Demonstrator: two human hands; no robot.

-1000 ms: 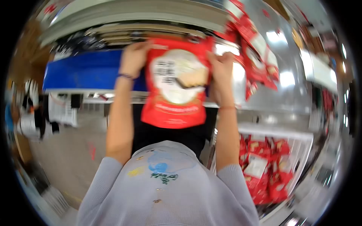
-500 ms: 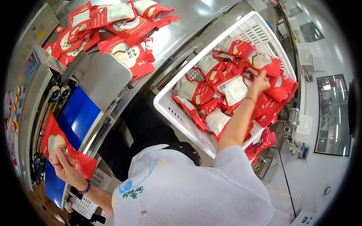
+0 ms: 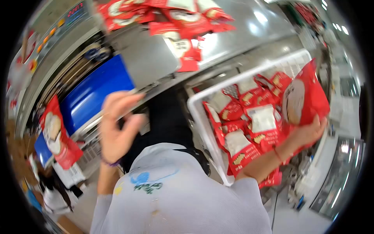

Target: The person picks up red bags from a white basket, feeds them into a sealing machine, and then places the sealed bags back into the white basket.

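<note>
My left hand [image 3: 119, 126] hangs in the air in front of the blue conveyor belt [image 3: 97, 91], fingers curved and apart, with nothing in it; motion blurs it a little. To its left, one red pouch [image 3: 58, 136] stands at the machine's belt, its top edge at the rollers. My right hand [image 3: 309, 132] is closed on the lower edge of another red pouch [image 3: 306, 97] with a pale oval print, held up over the right side of the white basket [image 3: 210, 150]. Under it, the basket holds many red pouches [image 3: 261, 117], some showing white panels.
A pile of red pouches [image 3: 183, 19] lies on the steel table [image 3: 249, 29] at the back. The machine's control panel [image 3: 76, 11] with a red digital display is at the upper left. A grey metal plate [image 3: 144, 54] sits beside the belt.
My left hand has let go of the pouch at the machine and moved right. My right hand has lifted a pouch up from the basket. The camera view has turned.
</note>
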